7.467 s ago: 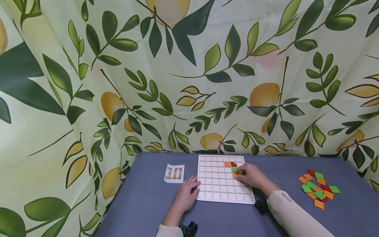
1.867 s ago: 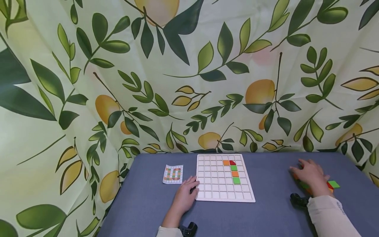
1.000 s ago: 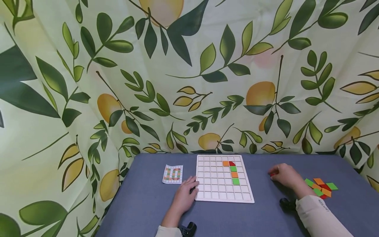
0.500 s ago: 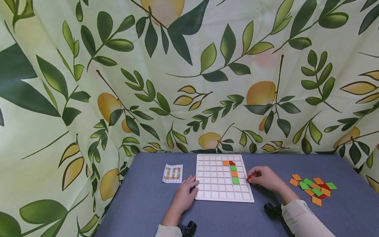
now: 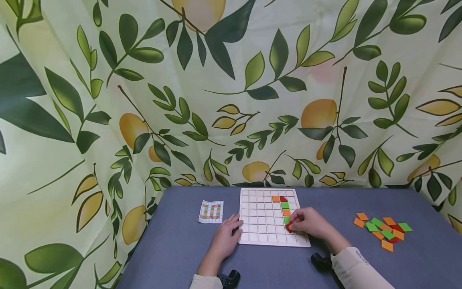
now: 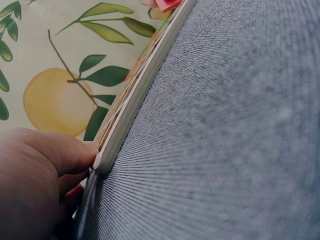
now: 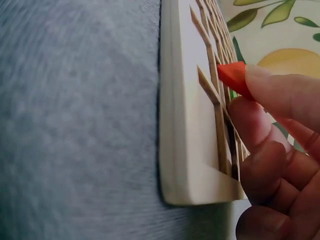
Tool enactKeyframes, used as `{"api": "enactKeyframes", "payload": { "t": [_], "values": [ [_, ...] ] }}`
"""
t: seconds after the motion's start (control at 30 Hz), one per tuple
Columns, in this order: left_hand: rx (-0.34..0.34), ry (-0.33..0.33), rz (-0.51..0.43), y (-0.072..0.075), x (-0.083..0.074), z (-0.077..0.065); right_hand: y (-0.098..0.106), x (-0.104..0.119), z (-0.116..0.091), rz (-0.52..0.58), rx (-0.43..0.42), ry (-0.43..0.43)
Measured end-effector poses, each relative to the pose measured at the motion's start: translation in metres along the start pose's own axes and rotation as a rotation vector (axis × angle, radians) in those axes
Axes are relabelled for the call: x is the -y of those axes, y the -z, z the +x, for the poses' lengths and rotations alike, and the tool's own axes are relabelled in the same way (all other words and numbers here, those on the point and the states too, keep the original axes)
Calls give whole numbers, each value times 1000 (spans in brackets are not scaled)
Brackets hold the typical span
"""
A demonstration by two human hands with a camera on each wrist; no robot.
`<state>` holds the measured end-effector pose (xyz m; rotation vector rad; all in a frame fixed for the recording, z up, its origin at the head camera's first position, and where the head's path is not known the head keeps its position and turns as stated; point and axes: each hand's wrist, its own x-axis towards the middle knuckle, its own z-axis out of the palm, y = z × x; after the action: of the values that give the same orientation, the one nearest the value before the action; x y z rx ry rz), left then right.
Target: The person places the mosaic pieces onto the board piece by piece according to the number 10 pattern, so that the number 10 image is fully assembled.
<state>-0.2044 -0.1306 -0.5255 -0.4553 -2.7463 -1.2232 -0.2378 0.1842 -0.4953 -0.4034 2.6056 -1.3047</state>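
A white gridded board lies on the blue-grey cloth. In its right half sit an orange tile, a red round-edged tile, and below that a column of green, orange and green tiles. My right hand pinches a red tile between thumb and finger, at the cell just below the lowest green one. In the right wrist view the tile is tilted over the grid ridges. My left hand rests at the board's left edge, fingers extended; in the left wrist view its thumb touches the board's corner.
A small paper card printed with a coloured grid lies left of the board. To the right is a loose pile of orange, green and red tiles. A leaf-and-lemon patterned curtain stands behind the table.
A second green tile has joined the column. My right hand went to the pile, picked up a red tile and carried it left onto the board. My left hand has stayed at the board's edge.
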Motion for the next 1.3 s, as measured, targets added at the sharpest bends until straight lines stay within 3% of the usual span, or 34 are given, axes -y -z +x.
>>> {"api": "enactKeyframes", "payload": {
  "t": [0.47, 0.97, 1.17, 1.3],
  "values": [
    [9, 7, -12, 0, 0, -1, -5, 0, 1, -101, -8, -4],
    [4, 8, -12, 0, -1, 0, -3, -2, 0, -132, 9, 37],
    [4, 9, -12, -1, 0, 0, 3, -8, -4, -150, -12, 35],
    [-2, 1, -9, -1, 0, -1, 14, -10, -12, -146, -31, -15]
  ]
}}
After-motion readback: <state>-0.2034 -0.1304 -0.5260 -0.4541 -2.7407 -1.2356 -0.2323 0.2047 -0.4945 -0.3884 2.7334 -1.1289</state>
